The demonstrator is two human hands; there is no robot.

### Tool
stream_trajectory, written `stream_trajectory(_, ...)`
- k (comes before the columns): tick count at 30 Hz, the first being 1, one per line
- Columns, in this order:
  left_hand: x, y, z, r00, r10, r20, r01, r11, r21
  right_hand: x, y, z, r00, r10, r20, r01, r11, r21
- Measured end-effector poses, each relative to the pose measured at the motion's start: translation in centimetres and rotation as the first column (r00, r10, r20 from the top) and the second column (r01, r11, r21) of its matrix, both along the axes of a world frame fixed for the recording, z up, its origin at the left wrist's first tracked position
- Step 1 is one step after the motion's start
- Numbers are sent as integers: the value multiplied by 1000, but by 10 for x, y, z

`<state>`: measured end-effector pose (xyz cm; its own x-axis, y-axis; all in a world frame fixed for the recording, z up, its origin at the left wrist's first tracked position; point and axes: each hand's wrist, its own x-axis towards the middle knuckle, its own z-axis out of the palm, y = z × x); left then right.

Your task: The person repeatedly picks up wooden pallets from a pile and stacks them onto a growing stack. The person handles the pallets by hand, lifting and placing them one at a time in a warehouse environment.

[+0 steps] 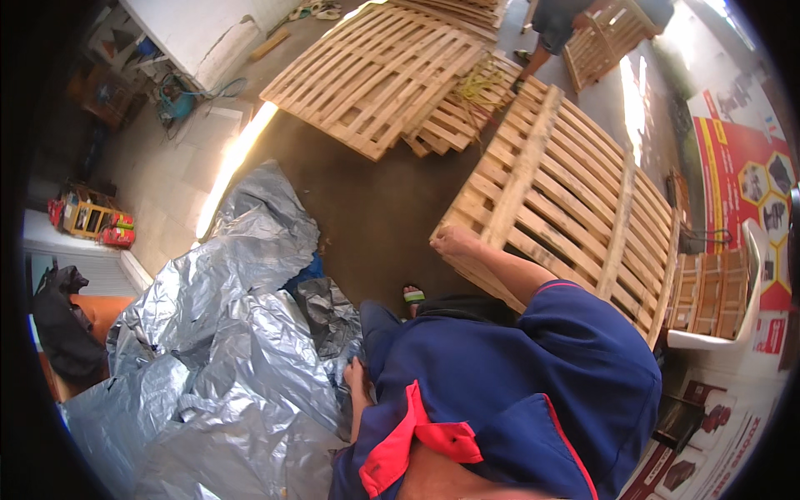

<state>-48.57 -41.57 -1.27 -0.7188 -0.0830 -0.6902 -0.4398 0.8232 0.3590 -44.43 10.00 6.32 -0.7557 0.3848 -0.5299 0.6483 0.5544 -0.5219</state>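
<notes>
Place: workshop or storage space, to all appearances
Wooden pallets (pixel 367 79): stacked flat on bare floor (pixel 375 208), top center
Single pallet (pixel 518 185): right of center, slats and crosspieces exposed
Silver sheeting (pixel 242 358): heaped across lower left
Blue equipment (pixel 175 102): amid loose cable, upper left
Printed banner (pixel 737 158): red and yellow, product pictures, far right
Co-worker (pixel 552 29): beside slatted woodwork (pixel 612 42), upper right

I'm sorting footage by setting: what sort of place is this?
Probably a workshop or storage area, judging by the several slatted pale-wood pallets, the large crumpled silver plastic sheet and the bare, brownish hard floor.
</notes>
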Motion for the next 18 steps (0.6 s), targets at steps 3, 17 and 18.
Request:
stream_trajectory(3, -60, 36, 26, 954, 285, 94, -299, 927, 225, -21, 12, -3, 995, 63, 71, -55, 994, -98)
stream_trajectory(17, -381, 183, 10, 979, -97, 178, 54, 972, 228, 32, 13, -21, 496, -768, 406, 852, 519, -59)
stream_trajectory(18, -408, 200, 15, 984, -130, 125, 102, 973, 208, 14, 11, -14, 478, -778, 408, 867, 491, -79)
